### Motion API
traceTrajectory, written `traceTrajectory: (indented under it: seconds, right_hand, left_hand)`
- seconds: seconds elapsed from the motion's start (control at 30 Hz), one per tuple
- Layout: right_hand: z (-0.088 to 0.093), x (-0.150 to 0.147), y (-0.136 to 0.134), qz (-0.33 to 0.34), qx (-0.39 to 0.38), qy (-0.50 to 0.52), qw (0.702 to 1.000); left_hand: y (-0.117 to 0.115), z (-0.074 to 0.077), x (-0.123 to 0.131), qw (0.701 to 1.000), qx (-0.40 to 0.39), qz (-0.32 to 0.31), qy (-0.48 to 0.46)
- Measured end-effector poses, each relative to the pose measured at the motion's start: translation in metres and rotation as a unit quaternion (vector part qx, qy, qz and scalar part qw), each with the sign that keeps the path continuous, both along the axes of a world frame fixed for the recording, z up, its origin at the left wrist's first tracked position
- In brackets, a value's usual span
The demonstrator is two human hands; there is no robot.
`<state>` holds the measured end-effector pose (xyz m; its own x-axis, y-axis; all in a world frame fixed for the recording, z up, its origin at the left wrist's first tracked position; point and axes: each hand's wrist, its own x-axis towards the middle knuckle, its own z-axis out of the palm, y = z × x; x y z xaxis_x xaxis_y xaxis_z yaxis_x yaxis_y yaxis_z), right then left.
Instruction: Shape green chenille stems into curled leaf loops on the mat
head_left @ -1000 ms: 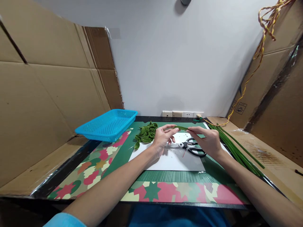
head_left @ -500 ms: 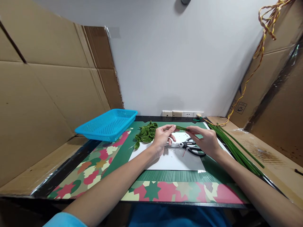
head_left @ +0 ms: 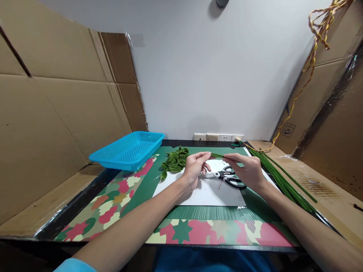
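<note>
While the left hand (head_left: 195,168) and right hand (head_left: 247,170) each pinch 1 end of a green strip (head_left: 217,155) stretched between them, scissors (head_left: 231,177) lie on a white sheet (head_left: 198,193) just below the grip. Firm, close pinches should keep it taut.

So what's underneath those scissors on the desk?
The scissors lie on a white sheet, itself on a green mat. The right hand, pinching a green stem with the left hand, hides part of the handles and the sheet there.

Basket (head_left: 122,162) left of coiled pile (head_left: 176,158), stem (head_left: 217,155) above scissors (head_left: 230,177) on sheet (head_left: 198,194), stem bundle (head_left: 286,185) right
</note>
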<state>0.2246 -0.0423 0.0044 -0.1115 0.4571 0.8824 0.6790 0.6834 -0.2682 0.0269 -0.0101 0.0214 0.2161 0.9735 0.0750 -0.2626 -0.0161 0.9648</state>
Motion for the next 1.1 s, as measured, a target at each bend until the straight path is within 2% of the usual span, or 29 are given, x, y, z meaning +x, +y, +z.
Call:
traceTrajectory:
  seconds: [0.23, 0.6, 0.87, 1.1]
  right_hand:
    - [0.0005, -0.0032, -0.0003, 0.021, -0.005, -0.018, 1.0]
    - [-0.0038, -0.0011, 0.0034, 0.016, -0.017, -0.035, 0.999]
    - [-0.0006, -0.0019, 0.0005, 0.026, -0.012, -0.015, 0.999]
    - [-0.001, -0.0043, -0.0015, 0.045, -0.006, 0.0, 0.999]
  left_hand:
    - [-0.0003, -0.002, 0.002, 0.999, -0.002, 0.046, 0.001]
    - [0.0051, -0.008, -0.0006, 0.998, -0.006, 0.059, -0.001]
    - [-0.0004, -0.006, 0.0015, 0.999, -0.028, 0.019, -0.012]
    - [-0.0042, -0.0091, 0.0029, 1.0, -0.005, -0.027, -0.01]
